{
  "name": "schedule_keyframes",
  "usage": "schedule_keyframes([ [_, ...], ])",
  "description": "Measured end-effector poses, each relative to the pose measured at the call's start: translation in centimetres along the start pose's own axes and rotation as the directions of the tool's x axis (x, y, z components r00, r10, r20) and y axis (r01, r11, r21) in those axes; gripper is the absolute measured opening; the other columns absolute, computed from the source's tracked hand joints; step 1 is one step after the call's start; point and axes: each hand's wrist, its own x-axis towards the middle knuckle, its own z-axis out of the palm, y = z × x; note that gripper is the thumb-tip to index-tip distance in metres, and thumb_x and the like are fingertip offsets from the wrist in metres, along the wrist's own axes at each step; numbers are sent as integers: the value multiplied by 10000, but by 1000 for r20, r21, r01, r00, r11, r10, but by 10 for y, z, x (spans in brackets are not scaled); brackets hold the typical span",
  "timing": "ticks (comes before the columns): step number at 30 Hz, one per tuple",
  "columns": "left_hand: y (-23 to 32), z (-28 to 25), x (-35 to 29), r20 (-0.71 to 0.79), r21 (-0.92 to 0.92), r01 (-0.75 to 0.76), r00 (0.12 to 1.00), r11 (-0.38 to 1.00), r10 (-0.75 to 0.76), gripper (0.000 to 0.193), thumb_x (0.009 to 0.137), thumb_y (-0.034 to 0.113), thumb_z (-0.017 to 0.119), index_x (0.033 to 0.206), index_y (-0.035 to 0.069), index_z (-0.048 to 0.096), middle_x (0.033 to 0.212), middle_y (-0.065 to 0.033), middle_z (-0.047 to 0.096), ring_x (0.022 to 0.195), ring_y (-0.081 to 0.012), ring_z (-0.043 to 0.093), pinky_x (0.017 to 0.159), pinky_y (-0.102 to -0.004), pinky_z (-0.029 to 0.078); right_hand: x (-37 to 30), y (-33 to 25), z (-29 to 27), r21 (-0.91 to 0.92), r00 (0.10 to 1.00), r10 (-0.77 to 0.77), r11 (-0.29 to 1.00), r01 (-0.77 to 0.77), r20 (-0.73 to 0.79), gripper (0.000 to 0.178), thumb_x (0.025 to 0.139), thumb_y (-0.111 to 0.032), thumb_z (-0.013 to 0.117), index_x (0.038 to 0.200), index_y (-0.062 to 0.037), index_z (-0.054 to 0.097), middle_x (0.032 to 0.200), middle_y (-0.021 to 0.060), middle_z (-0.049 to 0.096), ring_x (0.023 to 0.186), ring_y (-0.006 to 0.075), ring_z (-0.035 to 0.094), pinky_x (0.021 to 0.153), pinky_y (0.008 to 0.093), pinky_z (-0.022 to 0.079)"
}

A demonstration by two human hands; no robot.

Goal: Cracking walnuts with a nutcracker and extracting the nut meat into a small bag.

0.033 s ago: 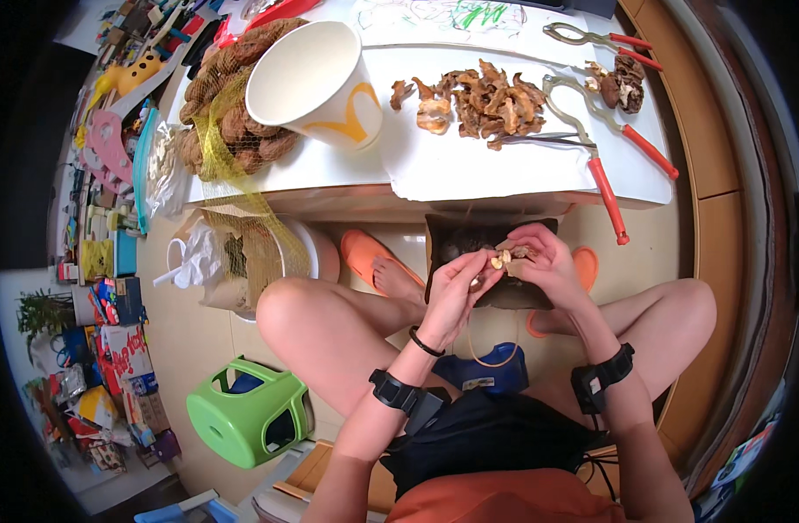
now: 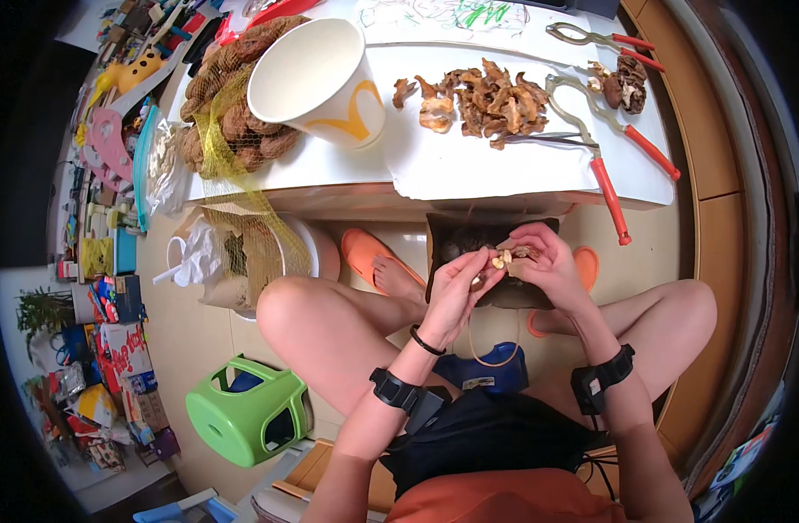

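Near frame centre, my left grip (image 2: 459, 281) and right grip (image 2: 546, 266) are pinching a knobbly pale-and-brown walnut piece (image 2: 502, 260), probably light, brittle; grasp edges.

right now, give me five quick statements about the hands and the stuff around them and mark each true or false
1. The left hand and right hand meet at walnut pieces. True.
2. The red-handled nutcrackers lie at the table's left end. False: they lie toward its right end.
3. The netted walnuts are left of the white tub. True.
4. The right hand grips the white tub. False: it is at the walnut pieces, away from the tub.
5. The slippers are blue. False: they are orange.
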Motion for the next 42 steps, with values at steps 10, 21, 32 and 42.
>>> schedule_keyframes([
  [10,7,1,-1,40,55,45,998,997,-47,115,804,103,573,867,7,560,847,-42,578,781,-94,564,741,-207,481,-7,1,11,-92,997,-68,993,69,24,401,690,93,515,1060,-8,398,1013,72,462,965,121,482,820,247,431],
  [21,3,-4,2,-19,100,-23,1000,995,25,96,756,25,597,839,-10,563,801,-62,589,745,-111,579,681,-195,479,-7,3,19,-246,992,-128,961,123,-4,391,668,74,539,1029,-12,417,978,61,476,967,122,480,846,238,394],
  [32,8,2,-2,68,121,-117,992,986,110,152,798,51,547,926,-28,569,900,-73,583,822,-125,560,762,-222,463,-6,-1,15,-150,979,-193,972,182,-61,386,667,97,522,1020,-6,403,975,77,482,952,132,492,819,251,426],
  [42,11,6,-5,150,-16,-80,985,997,82,181,822,56,514,983,-18,551,978,-93,569,872,-142,557,820,-254,467,-5,-10,11,42,985,-160,986,163,-72,415,657,133,509,1031,-1,388,991,84,471,973,156,488,843,268,419],
])
